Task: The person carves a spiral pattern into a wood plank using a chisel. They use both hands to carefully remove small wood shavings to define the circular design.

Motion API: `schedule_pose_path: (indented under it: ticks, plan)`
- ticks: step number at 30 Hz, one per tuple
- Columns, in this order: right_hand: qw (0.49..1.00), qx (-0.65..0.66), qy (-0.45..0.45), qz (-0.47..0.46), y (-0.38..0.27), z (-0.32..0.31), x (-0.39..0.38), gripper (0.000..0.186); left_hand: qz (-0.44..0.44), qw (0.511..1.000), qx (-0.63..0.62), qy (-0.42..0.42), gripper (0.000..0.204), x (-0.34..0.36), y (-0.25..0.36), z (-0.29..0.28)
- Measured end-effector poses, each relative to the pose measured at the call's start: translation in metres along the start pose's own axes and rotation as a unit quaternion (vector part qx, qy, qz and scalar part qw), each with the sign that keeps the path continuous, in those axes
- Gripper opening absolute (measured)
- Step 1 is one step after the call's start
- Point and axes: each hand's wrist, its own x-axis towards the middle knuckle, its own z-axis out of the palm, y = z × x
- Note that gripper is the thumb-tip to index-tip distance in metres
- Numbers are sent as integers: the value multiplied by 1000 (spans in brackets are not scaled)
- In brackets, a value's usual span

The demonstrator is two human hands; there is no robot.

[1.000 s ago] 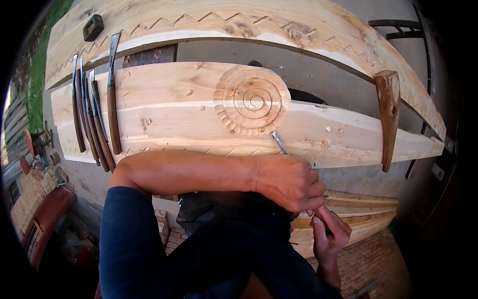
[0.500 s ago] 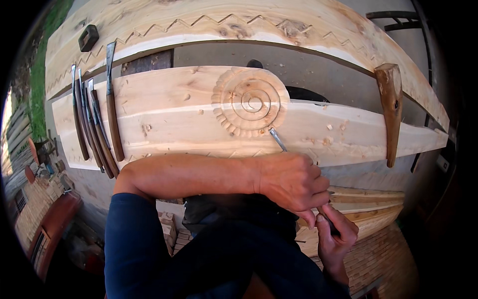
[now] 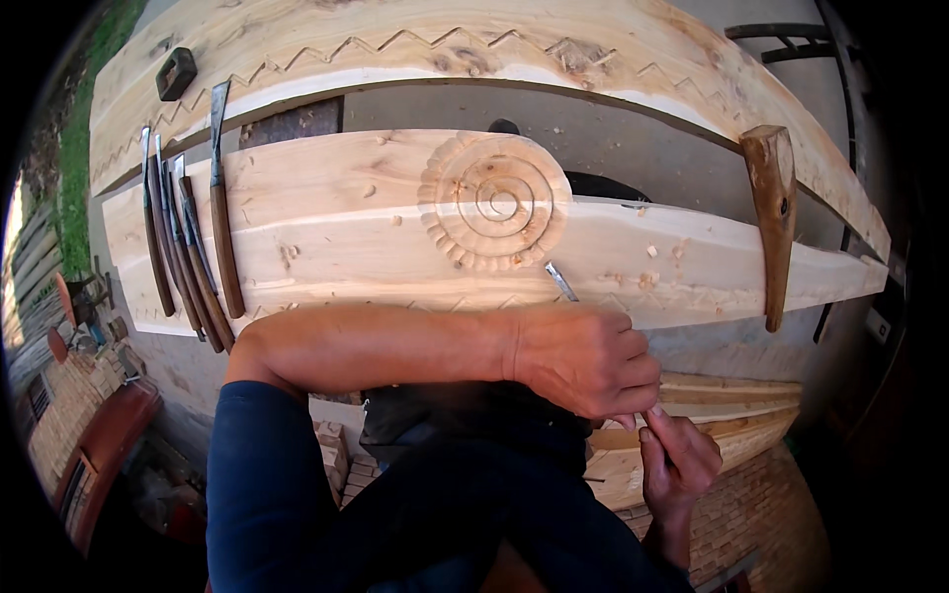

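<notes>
A wood chisel (image 3: 561,283) shows its metal blade past my left wrist, a short way off the lower right of a carved scalloped rosette (image 3: 502,205). My left forearm crosses in front of me, and my left hand (image 3: 591,364) is closed around the tool, hiding its middle. Close below, my right hand (image 3: 682,457) has its fingers closed at the handle end, most of which is hidden. The rosette, with rings inside a fluted border, is cut into a pale plank (image 3: 336,247). Whether the blade touches the wood I cannot tell.
Several wood-handled chisels (image 3: 225,227) lie on the plank's left part. A wooden mallet (image 3: 776,217) rests at the right. Behind is another plank (image 3: 346,74) with a zigzag groove and a dark metal block (image 3: 177,74). Another carved board (image 3: 732,400) lies below right.
The chisel's blade has drawn back slightly to the right, away from the rosette's edge. My right hand has shifted a little to the right.
</notes>
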Motion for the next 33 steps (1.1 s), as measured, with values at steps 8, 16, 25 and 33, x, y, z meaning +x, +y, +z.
schedule_pose_path:
  ticks: [8,16,25,33]
  plan:
    - [999,-7,-13,49,-10,-2,4,43,-38,997,-64,-27,37,0,-1,-4]
    - [997,-13,-21,70,-17,-6,18,46,-86,989,-120,-34,57,3,-4,-9]
    - [999,20,-8,24,20,0,28,46,-151,981,-117,-33,65,6,2,5]
    - [995,-31,-9,-96,41,-4,34,43,-160,984,-62,-41,51,8,4,3]
